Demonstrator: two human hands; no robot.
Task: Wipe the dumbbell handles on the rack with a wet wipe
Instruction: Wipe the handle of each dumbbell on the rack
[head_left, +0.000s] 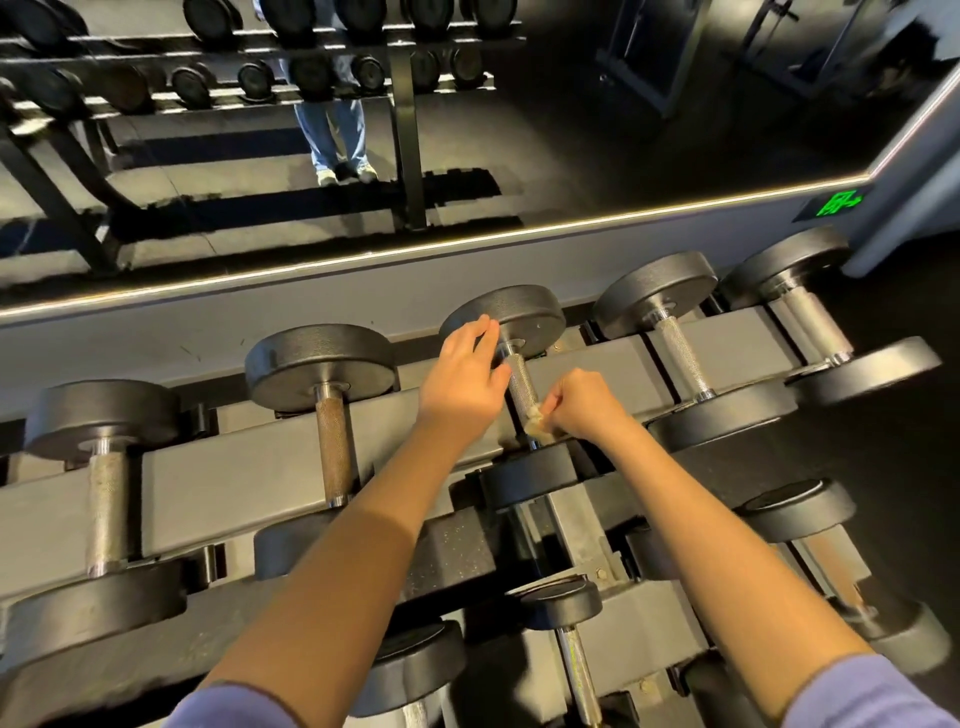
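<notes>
Both of our hands are at one dumbbell handle between them: our left hand, fingers nearly straight, touches the far plate, while our right hand pinches the crumpled wet wipe against the handle's near end.

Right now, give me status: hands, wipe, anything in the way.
Left hand open, fingers on the middle dumbbell's far head. Right hand pinches wet wipe against its handle. Nothing blocking the handle.
</notes>
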